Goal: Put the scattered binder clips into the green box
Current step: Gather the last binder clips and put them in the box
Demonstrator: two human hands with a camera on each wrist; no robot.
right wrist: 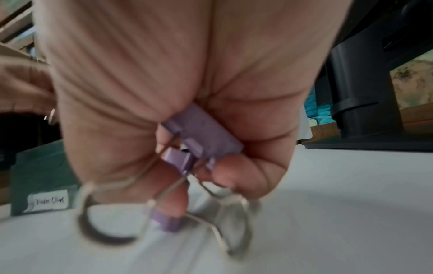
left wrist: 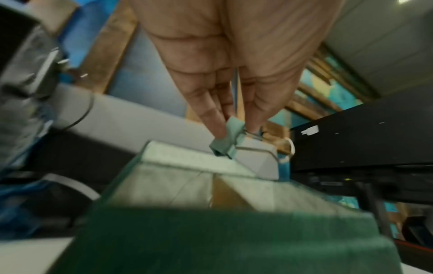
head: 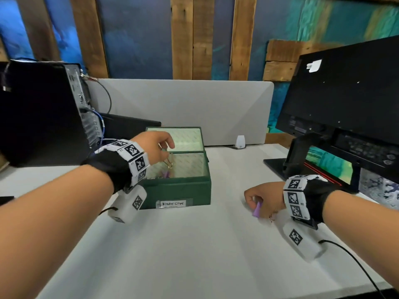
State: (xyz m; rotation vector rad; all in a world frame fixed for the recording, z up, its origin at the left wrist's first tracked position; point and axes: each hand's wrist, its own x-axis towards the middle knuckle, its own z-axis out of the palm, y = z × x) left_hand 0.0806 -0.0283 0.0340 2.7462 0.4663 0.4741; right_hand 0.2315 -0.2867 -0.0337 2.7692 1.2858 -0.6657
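Left hand [head: 154, 145] fingers pinch teal binder clip [left wrist: 226, 138] over green box [head: 179, 188]. Right hand [head: 262, 198] fingers curl round purple binder clips [right wrist: 199, 137] above tabletop [head: 194, 244]. Clips likely light, rigid; wire handles swing, so body gives surer hold.

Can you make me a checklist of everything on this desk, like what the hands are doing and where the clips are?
Surface: white desk, bare in the middle.
Job's things: green box, lid open, labelled Binder Clips; a purple clip in box; a green clip above the box; purple clips beside the box.
Clutter: small white gadget by the grey divider.
Hands: left hand pinches the green clip over the box; right hand grips purple clips just above the desk.
Cables: black cable from the right wrist; wires behind the computer tower.
Surroundings: monitor at right, wood and blue wall.
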